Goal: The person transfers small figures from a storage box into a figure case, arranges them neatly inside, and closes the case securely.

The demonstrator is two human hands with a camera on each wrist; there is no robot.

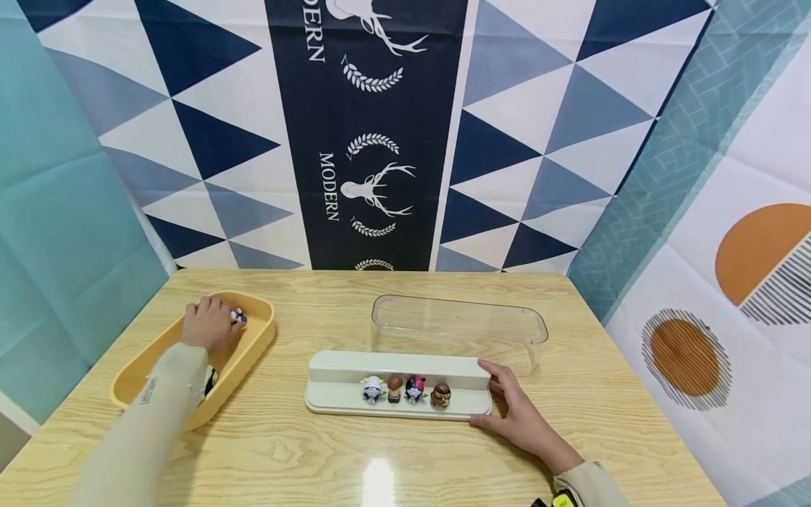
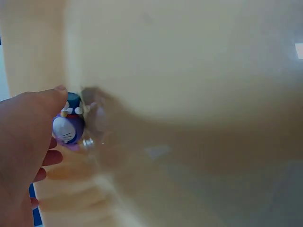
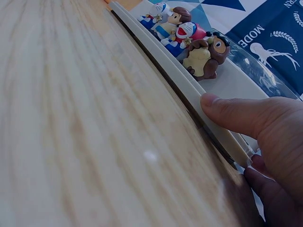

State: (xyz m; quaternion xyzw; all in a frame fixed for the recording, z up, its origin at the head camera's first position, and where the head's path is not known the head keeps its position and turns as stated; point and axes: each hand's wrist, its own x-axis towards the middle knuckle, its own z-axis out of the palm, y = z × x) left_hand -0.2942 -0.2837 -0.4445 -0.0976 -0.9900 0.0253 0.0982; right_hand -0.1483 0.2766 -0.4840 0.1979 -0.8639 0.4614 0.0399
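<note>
At the left of the wooden table [image 1: 380, 451] lies a yellow oval tray [image 1: 256, 345], set at an angle so its open bowl faces the person's left arm. The left hand [image 1: 205, 325] reaches down into it and pinches a small blue-and-white figure [image 2: 70, 124] between thumb and curled fingers; the wrist view shows the toy held just off the tray's pale floor, close to its wall. Something dark peeks out under the sleeve in the tray, too hidden to name. Toward the middle sits a white stepped display base [image 1: 342, 405] with four little figures [image 1: 405, 389] standing in a row on its lower step, faces to the front, probably so they show well. Behind it, touching or just beside its back edge, rests a clear plastic cover [image 1: 459, 320], apparently lifted off to leave the row reachable. At the right, the right hand [image 1: 516, 415] braces the base's end: the thumb presses on the front rim, the fingers curl round the corner, seemingly steadying it.
</note>
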